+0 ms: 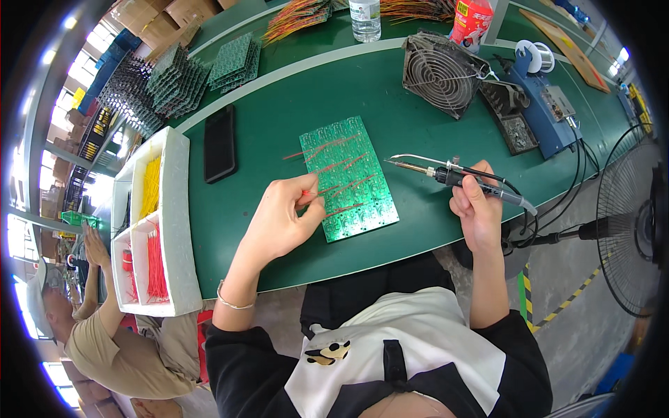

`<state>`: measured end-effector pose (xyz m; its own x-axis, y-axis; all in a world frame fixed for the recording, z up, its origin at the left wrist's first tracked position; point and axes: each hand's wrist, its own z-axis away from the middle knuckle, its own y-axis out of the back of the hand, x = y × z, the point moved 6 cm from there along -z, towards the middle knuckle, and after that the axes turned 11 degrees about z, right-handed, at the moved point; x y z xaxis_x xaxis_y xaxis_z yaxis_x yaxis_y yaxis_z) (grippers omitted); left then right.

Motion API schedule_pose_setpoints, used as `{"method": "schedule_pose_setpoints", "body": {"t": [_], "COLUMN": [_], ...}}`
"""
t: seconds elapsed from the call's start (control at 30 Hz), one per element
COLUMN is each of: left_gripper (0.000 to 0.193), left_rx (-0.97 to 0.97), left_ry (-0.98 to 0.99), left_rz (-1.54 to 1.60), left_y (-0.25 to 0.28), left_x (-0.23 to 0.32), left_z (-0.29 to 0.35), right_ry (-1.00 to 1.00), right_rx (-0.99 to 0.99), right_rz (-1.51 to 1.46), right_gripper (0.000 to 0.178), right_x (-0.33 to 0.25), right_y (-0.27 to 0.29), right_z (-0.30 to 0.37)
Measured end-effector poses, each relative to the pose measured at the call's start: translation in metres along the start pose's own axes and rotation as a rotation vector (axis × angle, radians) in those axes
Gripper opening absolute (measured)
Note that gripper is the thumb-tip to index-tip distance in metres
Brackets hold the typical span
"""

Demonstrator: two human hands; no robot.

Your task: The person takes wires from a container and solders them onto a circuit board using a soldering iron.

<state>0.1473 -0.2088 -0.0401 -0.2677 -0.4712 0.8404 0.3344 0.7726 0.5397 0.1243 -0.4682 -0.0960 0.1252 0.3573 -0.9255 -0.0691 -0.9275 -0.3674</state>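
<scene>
A green circuit board panel (380,202) lies flat on the green table, with several thin red wires (334,166) standing out across it. Over its left edge, my left hand (282,212) is closed in a pinch on a red wire (308,193). My right hand (479,205) grips a soldering iron (446,175), to the right of the panel. A thin bent metal tube runs along the iron, and its tip points left toward the board without touching it.
At left stands a white foam box (182,230) of yellow and red wires, near a black phone (220,144). A fan unit (442,73), blue soldering station (547,115) and solder spool (535,57) sit at back right. Stacked boards (235,61) and bottles (365,19) stand behind; a co-worker (115,334) sits left.
</scene>
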Motion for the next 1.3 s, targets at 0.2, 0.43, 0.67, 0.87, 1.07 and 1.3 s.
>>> {"method": "schedule_pose_setpoints", "body": {"t": [0.2, 0.43, 0.67, 0.87, 1.07, 1.3], "left_gripper": [0.019, 0.022, 0.009, 0.008, 0.011, 0.011], "left_rx": [-0.129, -0.127, -0.003, 0.093, 0.078, 0.044], "left_ry": [0.040, 0.029, -0.141, -0.445, -0.480, -0.454], "left_rz": [0.164, 0.413, 0.041, -0.409, -0.449, -0.315], "left_y": [0.001, -0.009, -0.025, -0.045, -0.049, -0.050], "left_x": [0.016, 0.016, 0.033, 0.029, 0.021, 0.009], "left_z": [-0.010, -0.018, -0.021, -0.013, -0.012, -0.009], "right_ry": [-0.011, -0.012, -0.018, -0.031, -0.013, -0.027], "right_rx": [-0.034, -0.040, -0.062, -0.060, -0.036, -0.022], "right_rz": [0.006, -0.010, -0.024, -0.018, 0.018, 0.094], "right_gripper": [0.019, 0.018, 0.017, 0.020, 0.022, 0.022], "right_x": [0.000, -0.001, -0.001, -0.002, -0.001, 0.001], "right_y": [-0.002, -0.002, -0.002, 0.000, 0.002, 0.001], "right_z": [0.001, 0.001, 0.001, 0.008, 0.013, 0.015]}}
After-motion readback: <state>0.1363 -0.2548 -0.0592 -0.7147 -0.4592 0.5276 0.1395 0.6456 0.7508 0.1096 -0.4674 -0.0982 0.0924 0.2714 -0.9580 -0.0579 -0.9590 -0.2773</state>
